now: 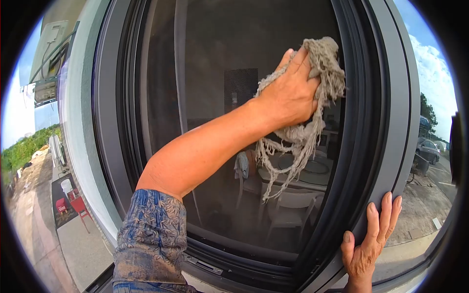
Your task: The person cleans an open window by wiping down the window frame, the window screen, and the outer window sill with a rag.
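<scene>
My left hand (292,93), at the end of a patterned sleeve, is pressed against the upper right of the dark window pane (210,39). Its fingers are closed around a grey, frayed string rag (326,66). Loose strands of the rag dangle below the wrist in a loop over the pane. Low on the right, my right hand (369,239) rests on the grey window frame (388,161), fingers stretched upward and thumb apart, holding nothing. Part of the rag is hidden under the left palm.
Behind the pane show a table (305,168) and chairs (290,210). A sill track (207,266) runs along the bottom. Outside on the left are a red chair (79,205) and a white bucket (66,185); a parked car (428,150) is at the right.
</scene>
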`<state>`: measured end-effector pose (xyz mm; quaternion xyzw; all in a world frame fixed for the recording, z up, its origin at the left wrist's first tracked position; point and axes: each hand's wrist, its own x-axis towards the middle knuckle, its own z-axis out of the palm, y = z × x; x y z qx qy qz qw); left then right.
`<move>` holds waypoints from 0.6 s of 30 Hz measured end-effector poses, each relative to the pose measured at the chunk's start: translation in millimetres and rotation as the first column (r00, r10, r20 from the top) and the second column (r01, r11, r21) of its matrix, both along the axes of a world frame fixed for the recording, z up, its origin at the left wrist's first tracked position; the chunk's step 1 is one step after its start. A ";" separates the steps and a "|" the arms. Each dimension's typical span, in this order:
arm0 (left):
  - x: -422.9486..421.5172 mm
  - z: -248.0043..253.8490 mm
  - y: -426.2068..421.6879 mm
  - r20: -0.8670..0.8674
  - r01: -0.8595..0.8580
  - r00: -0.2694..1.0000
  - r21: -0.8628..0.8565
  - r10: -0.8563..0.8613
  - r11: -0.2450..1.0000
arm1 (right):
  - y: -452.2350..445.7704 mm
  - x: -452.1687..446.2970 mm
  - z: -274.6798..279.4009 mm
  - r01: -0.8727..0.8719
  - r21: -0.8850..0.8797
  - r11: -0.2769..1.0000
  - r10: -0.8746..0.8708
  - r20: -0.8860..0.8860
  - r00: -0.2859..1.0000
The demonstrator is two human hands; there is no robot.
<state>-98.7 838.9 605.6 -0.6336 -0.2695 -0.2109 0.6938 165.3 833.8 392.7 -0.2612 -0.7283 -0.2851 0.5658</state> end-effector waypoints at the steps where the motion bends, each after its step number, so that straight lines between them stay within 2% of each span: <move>1: -9.9 33.1 5.0 0.023 0.015 1.000 0.093 -0.017 0.996 | 0.4 0.1 -0.6 0.038 -0.003 0.999 -0.038 0.000 0.999; 2: -20.8 66.0 7.5 0.066 -0.050 0.997 0.223 0.037 0.974 | 1.2 -0.6 -0.4 0.041 -0.005 0.999 -0.041 0.006 0.999; 3: -46.3 118.8 17.2 0.125 -0.362 0.930 0.148 0.345 0.921 | 1.5 -0.2 -0.4 0.040 0.009 0.999 -0.040 -0.002 0.999; 4: -49.0 136.8 -2.6 0.178 -0.337 0.939 0.309 0.294 0.889 | 0.9 1.2 -0.3 0.042 0.024 0.999 -0.042 -0.006 0.999; 5: -68.4 157.5 -18.2 0.211 -0.494 0.869 0.327 0.447 0.806 | 0.5 1.3 -1.4 0.044 0.011 0.999 -0.044 -0.011 0.999; 6: -79.6 169.3 -38.3 0.455 -0.691 0.671 0.099 0.585 0.716 | 1.1 1.7 -2.5 0.057 0.011 0.998 -0.057 -0.019 0.998; 7: -122.9 186.7 -43.1 0.570 -0.583 0.678 0.033 0.464 0.812 | 2.4 1.9 -3.8 0.065 0.015 0.998 -0.064 -0.017 0.998; 8: -140.1 166.7 -62.0 0.561 -0.627 0.680 0.111 0.472 0.771 | 2.8 1.9 -4.4 0.062 0.017 0.998 -0.062 -0.010 0.998; 9: -165.1 161.8 -74.9 0.647 -0.740 0.527 0.030 0.551 0.672 | 2.2 1.0 -3.9 0.041 0.004 0.999 -0.041 -0.018 0.999; 10: -188.7 150.9 -91.0 0.700 -0.738 0.462 -0.038 0.545 0.674 | 2.9 0.7 -4.4 0.034 0.008 0.999 -0.034 -0.028 0.999; 11: -233.1 145.7 -101.4 0.761 -0.746 0.379 -0.084 0.526 0.660 | 3.7 1.4 -4.7 0.041 -0.005 0.999 -0.041 -0.017 0.999; 12: -267.2 127.4 -113.0 0.860 -0.513 0.463 0.059 0.217 0.857 | 3.5 2.9 -5.0 0.048 -0.020 0.999 -0.048 0.006 0.999; 14: -341.0 108.6 -131.6 0.963 -0.167 0.253 0.139 -0.094 0.976 | 3.6 1.0 -5.6 0.040 -0.015 0.999 -0.040 0.003 0.999; 15: -335.6 96.0 -133.5 0.964 -0.179 0.248 0.144 -0.097 0.973 | 4.5 -0.6 -5.2 0.043 -0.009 0.999 -0.043 -0.010 0.999; 17: -320.1 67.5 -118.4 0.863 -0.288 0.459 0.369 -0.210 0.884 | 5.0 -1.9 -4.5 0.015 -0.014 1.000 -0.015 -0.017 1.000; 18: -318.7 61.0 -114.9 0.868 -0.299 0.452 0.362 -0.204 0.883 | 3.2 -1.6 -2.8 -0.011 -0.025 1.000 0.010 -0.025 1.000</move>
